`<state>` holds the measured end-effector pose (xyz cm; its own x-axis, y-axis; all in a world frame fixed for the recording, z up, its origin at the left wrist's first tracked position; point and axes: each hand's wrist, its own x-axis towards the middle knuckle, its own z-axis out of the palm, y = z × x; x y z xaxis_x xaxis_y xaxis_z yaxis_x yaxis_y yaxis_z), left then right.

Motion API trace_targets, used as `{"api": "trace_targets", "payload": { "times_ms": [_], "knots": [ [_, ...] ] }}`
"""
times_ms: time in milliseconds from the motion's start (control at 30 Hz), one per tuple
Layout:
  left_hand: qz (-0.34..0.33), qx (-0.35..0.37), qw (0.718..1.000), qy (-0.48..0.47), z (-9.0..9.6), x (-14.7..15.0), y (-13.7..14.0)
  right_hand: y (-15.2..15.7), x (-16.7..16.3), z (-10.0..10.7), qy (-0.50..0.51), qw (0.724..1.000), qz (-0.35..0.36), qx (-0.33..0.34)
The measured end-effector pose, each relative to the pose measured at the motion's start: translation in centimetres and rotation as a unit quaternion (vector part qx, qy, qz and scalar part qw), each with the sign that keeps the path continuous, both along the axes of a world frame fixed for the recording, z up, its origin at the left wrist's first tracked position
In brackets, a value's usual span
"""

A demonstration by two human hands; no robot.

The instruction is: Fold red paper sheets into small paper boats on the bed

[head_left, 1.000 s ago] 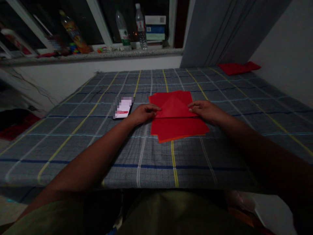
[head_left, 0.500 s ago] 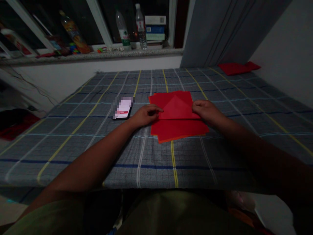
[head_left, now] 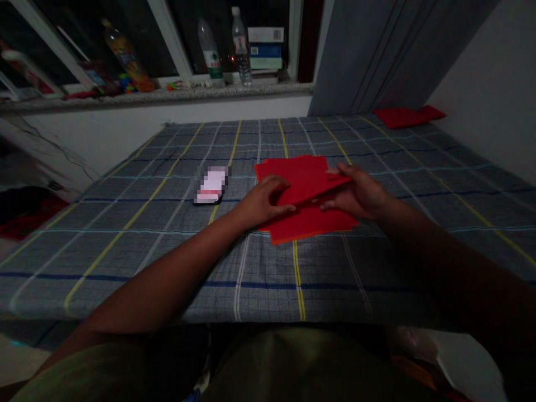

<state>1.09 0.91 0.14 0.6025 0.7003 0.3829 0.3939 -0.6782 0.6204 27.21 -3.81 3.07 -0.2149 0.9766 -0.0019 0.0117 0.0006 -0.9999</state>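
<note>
Head view: the left hand (head_left: 270, 200) and right hand (head_left: 355, 191) hold the folded red sheet (head_left: 307, 181) between them (its right end is raised). The red paper stack (head_left: 307, 224) lies beneath; the phone (head_left: 212, 185), left of both hands.

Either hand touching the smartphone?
No, left hand and right hand are at the folded red paper, while the smartphone lies apart to its left.

Dim light, dark corners, stretched edges

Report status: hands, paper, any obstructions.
Left hand on red paper; right hand holding its raised right end. Paper stack underneath. Phone off left, not in the way.
</note>
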Motion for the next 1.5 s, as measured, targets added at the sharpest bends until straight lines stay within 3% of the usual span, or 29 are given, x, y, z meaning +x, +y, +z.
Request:
{"api": "trace_targets", "payload": {
  "times_ms": [100,200,300,500,700,833,967,1300,1500],
  "knots": [
    [0.029,-0.099,0.993,-0.064,0.0,0.5,-0.4,-0.5,-0.6,-0.1,0.094,0.995,0.026,-0.002],
    [0.037,-0.187,0.976,-0.107,0.1,1.2,-1.1,-0.7,-1.3,-0.9,0.124,0.990,0.059,0.031],
    [0.037,-0.225,0.965,-0.132,0.1,1.7,-1.8,-0.5,-2.1,-2.0,0.121,0.987,0.081,0.074],
    [0.000,-0.271,0.949,-0.162,-0.9,2.2,-1.8,-0.1,-3.2,-2.9,0.041,0.993,0.018,0.107],
    [-0.056,-0.268,0.951,-0.142,-1.1,1.6,-1.4,0.0,-3.1,-2.8,0.016,0.992,0.022,0.120],
    [-0.070,-0.207,0.973,-0.070,0.0,1.3,-1.6,0.4,-2.9,-3.0,0.023,0.993,0.036,0.111],
    [-0.073,-0.151,0.980,-0.103,0.2,1.5,-1.5,0.7,-3.0,-3.1,0.027,0.994,0.050,0.090],
    [-0.101,-0.230,0.953,-0.167,-1.5,1.5,0.0,0.6,-3.3,-3.1,0.010,0.995,0.069,0.066],
    [-0.078,-0.199,0.966,-0.143,-1.6,1.5,0.4,0.5,-3.9,-3.3,0.019,0.998,0.052,0.043]
  ]
}}
